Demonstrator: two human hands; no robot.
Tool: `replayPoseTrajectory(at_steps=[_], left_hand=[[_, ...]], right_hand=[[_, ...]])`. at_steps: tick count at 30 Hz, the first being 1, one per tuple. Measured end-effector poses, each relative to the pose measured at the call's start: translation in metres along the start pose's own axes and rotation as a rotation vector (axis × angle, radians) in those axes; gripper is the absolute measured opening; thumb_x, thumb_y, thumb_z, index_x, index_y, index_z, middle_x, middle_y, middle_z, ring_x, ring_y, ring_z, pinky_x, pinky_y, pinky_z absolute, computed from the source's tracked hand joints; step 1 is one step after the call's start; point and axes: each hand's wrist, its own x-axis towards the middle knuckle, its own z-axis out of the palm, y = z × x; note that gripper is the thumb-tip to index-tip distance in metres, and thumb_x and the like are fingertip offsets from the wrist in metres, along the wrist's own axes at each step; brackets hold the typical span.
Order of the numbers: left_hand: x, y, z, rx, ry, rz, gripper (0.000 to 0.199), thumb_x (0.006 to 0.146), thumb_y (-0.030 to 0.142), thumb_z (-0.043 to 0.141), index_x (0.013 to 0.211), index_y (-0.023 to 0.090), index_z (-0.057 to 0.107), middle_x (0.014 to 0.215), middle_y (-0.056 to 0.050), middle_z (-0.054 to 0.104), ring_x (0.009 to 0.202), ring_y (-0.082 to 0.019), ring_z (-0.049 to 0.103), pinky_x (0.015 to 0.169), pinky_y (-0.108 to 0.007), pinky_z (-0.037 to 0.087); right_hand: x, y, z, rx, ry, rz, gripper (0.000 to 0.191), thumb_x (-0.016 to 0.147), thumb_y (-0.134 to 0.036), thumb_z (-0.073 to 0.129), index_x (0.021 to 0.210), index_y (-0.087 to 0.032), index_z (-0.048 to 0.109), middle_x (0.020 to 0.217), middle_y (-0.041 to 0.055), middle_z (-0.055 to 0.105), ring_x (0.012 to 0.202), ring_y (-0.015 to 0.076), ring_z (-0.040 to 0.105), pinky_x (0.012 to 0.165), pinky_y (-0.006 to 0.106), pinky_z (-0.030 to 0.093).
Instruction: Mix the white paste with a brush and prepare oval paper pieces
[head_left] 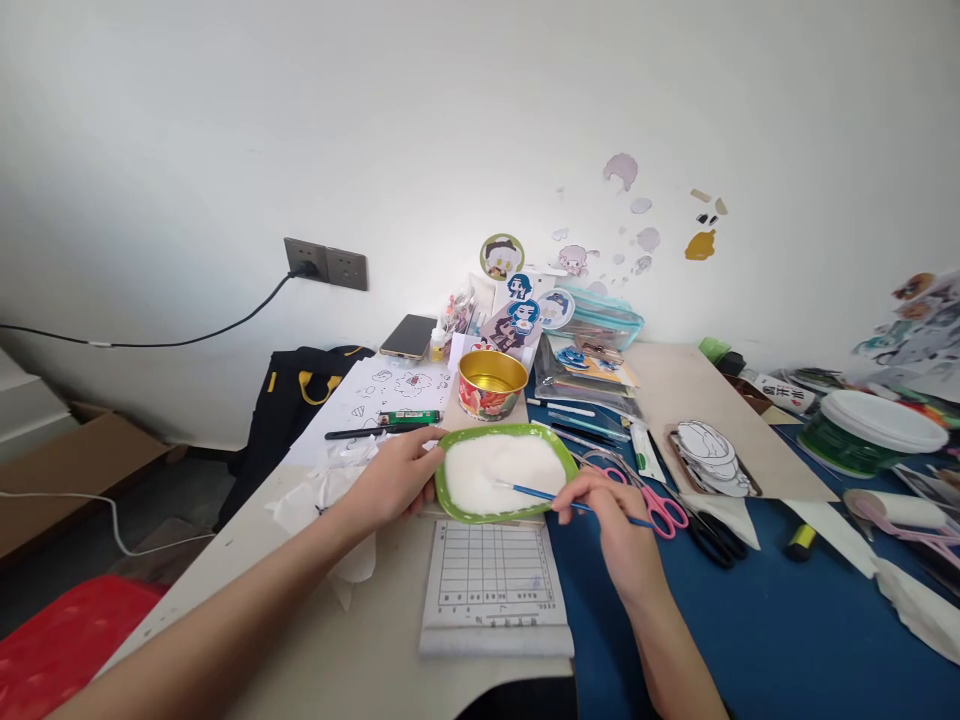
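My left hand [405, 475] grips the left rim of a green dish [501, 518], thumb on top and fingers beneath. White material [480, 470] covers the inside of the dish; whether it is paint or paste I cannot tell. In my right hand [604, 515] is a thin blue paintbrush [536, 492], pinched near its middle, its tip touching the white surface. The right fingers are close to the dish's right rim. Just behind the dish stands a round tin [492, 385], gold inside with a red floral outside. A printed form pad [495, 590] lies in front.
Pink-handled scissors [660, 510] and black-handled scissors [716, 538] lie right of my right hand. Crumpled tissue [337, 490] sits by my left wrist. A white-lidded tub [870, 430] stands far right, a phone [409, 336] at the back left. The wall rises behind the table.
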Motion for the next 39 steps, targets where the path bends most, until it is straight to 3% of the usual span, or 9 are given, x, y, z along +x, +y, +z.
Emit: replayPoseTrajectory(at_steps=[3, 7, 15, 18, 23, 26, 30, 34, 39], left_hand=[[0.0012, -0.0010, 0.0003, -0.002, -0.001, 0.001, 0.043, 0.081, 0.023, 0.038, 0.121, 0.014, 0.051, 0.045, 0.005, 0.051, 0.032, -0.010, 0.043, 0.030, -0.019, 0.033], [0.0015, -0.0014, 0.0005, -0.004, -0.003, -0.002, 0.043, 0.082, 0.024, 0.038, 0.121, 0.014, 0.052, 0.044, 0.005, 0.050, 0.032, -0.011, 0.043, 0.030, -0.019, 0.033], [0.0011, -0.0004, 0.0004, -0.003, -0.005, 0.010, 0.042, 0.081, 0.023, 0.038, 0.120, 0.014, 0.052, 0.044, 0.005, 0.050, 0.032, -0.011, 0.043, 0.030, -0.019, 0.033], [0.0015, -0.0006, 0.0004, 0.001, -0.007, 0.019, 0.042, 0.081, 0.022, 0.037, 0.119, 0.014, 0.053, 0.044, 0.005, 0.051, 0.032, -0.010, 0.044, 0.030, -0.018, 0.033], [0.0011, -0.0009, 0.0006, 0.004, -0.004, 0.023, 0.041, 0.081, 0.024, 0.038, 0.118, 0.014, 0.054, 0.044, 0.005, 0.050, 0.032, -0.010, 0.044, 0.030, -0.018, 0.033], [0.0005, -0.0007, 0.0007, 0.002, -0.003, 0.026, 0.040, 0.082, 0.026, 0.038, 0.117, 0.015, 0.055, 0.045, 0.005, 0.050, 0.033, -0.010, 0.044, 0.031, -0.019, 0.034], [0.0001, -0.0011, 0.0006, 0.002, -0.001, 0.024, 0.041, 0.081, 0.026, 0.039, 0.117, 0.016, 0.055, 0.046, 0.005, 0.050, 0.033, -0.011, 0.045, 0.031, -0.019, 0.034], [0.0006, -0.0021, 0.0005, 0.005, -0.004, 0.024, 0.041, 0.080, 0.025, 0.039, 0.117, 0.016, 0.055, 0.046, 0.005, 0.051, 0.033, -0.011, 0.044, 0.031, -0.019, 0.034], [0.0002, -0.0007, 0.0000, 0.011, -0.005, 0.031, 0.041, 0.079, 0.024, 0.039, 0.115, 0.016, 0.055, 0.046, 0.005, 0.050, 0.034, -0.011, 0.044, 0.032, -0.020, 0.034]], right_hand=[[0.0015, 0.0003, 0.0005, -0.057, 0.134, 0.022, 0.030, 0.076, -0.017, 0.039, 0.064, -0.020, 0.067, 0.064, 0.0006, 0.061, 0.068, 0.0162, 0.055, 0.065, 0.027, 0.039], [0.0029, 0.0015, 0.0022, -0.010, -0.013, -0.018, 0.031, 0.076, -0.017, 0.039, 0.063, -0.020, 0.067, 0.061, 0.0008, 0.061, 0.066, 0.0163, 0.055, 0.065, 0.027, 0.040], [0.0026, 0.0008, 0.0015, -0.018, -0.003, -0.003, 0.032, 0.077, -0.017, 0.039, 0.062, -0.020, 0.067, 0.060, 0.0005, 0.061, 0.068, 0.0164, 0.055, 0.066, 0.027, 0.039], [0.0044, 0.0011, 0.0014, -0.048, 0.092, 0.010, 0.032, 0.076, -0.016, 0.039, 0.062, -0.021, 0.067, 0.061, 0.0004, 0.062, 0.068, 0.0164, 0.055, 0.065, 0.027, 0.039], [0.0058, 0.0002, 0.0018, -0.009, -0.016, -0.010, 0.033, 0.076, -0.017, 0.038, 0.059, -0.020, 0.066, 0.058, 0.0007, 0.060, 0.066, 0.0167, 0.054, 0.067, 0.028, 0.040], [0.0054, -0.0008, 0.0028, -0.051, 0.103, 0.015, 0.031, 0.075, -0.016, 0.039, 0.061, -0.020, 0.066, 0.061, 0.0013, 0.061, 0.068, 0.0171, 0.055, 0.067, 0.028, 0.039], [0.0050, -0.0015, 0.0057, -0.023, -0.003, -0.031, 0.032, 0.075, -0.017, 0.039, 0.060, -0.020, 0.066, 0.058, 0.0011, 0.059, 0.064, 0.0168, 0.053, 0.065, 0.029, 0.040], [0.0048, -0.0027, 0.0080, -0.077, 0.111, 0.005, 0.030, 0.075, -0.016, 0.039, 0.063, -0.020, 0.067, 0.063, 0.0016, 0.060, 0.068, 0.0177, 0.055, 0.066, 0.029, 0.040], [0.0045, 0.0024, 0.0054, -0.041, 0.017, -0.063, 0.032, 0.075, -0.016, 0.039, 0.057, -0.020, 0.066, 0.056, 0.0008, 0.058, 0.062, 0.0164, 0.053, 0.064, 0.029, 0.041]])
